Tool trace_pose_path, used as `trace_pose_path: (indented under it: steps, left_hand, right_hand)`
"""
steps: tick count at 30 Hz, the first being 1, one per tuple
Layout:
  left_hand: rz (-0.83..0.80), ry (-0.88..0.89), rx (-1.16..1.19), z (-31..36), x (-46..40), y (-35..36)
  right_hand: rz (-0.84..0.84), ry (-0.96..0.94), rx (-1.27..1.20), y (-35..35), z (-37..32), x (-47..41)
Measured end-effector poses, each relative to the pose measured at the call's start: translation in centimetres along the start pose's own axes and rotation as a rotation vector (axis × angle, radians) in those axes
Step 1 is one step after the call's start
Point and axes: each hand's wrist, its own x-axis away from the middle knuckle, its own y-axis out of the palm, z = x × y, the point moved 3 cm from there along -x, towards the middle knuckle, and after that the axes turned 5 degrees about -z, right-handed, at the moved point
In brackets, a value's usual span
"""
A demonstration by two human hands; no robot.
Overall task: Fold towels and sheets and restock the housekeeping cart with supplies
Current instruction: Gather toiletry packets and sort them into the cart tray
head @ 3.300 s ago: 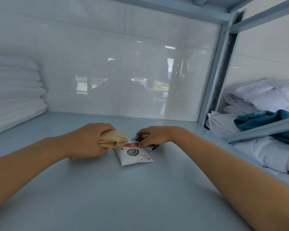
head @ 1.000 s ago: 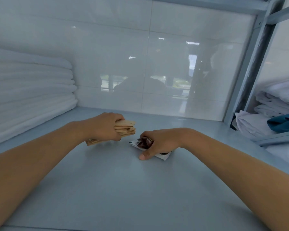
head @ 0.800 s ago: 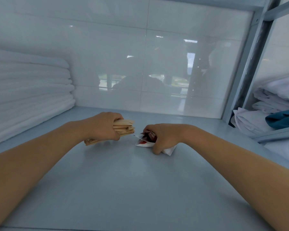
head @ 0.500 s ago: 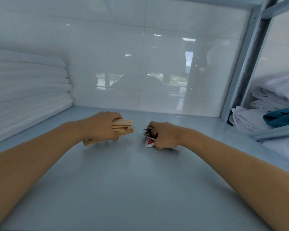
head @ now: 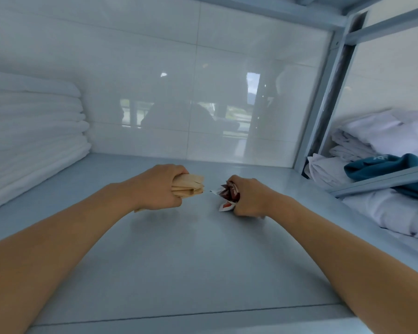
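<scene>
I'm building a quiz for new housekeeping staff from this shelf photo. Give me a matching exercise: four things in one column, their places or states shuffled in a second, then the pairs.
Things:
1. tan packets
2. red and white sachets
3. white towel stack
4. teal cloth

Places or states:
A. on loose white linens in the bay to the right
B. gripped in the left hand
C. piled at the shelf's left end
D. bunched in the right hand

Pairs: 1-B, 2-D, 3-C, 4-A

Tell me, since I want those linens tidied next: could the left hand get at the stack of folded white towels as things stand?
Probably yes for reach: the stack of folded white towels lies on the left hand's side with bare shelf between. But its fingers grip a bundle of tan packets, so it would have to put them down first.
</scene>
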Motion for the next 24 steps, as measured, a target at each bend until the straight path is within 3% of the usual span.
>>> trace_pose_path:
  steps: [6, 11, 17, 24]
  left_hand:
    - [0.083, 0.184, -0.056, 4.4, 1.0, 0.1]
    - [0.134, 0.394, -0.083, 9.5, 2.2, 0.8]
    - [0.184, 0.55, -0.062, 16.7, 3.6, 0.7]
    - [0.2, 0.838, 0.068, 30.2, 5.8, 3.2]
  right_hand:
    - [0.187, 0.076, 0.036, -1.5, 1.8, 8.0]
    - [0.391, 0.111, 0.22, -4.1, 3.1, 17.2]
    - [0.437, 0.242, 0.396, -6.9, 3.9, 27.8]
    - [0.483, 0.407, 0.487, -10.0, 6.0, 39.6]
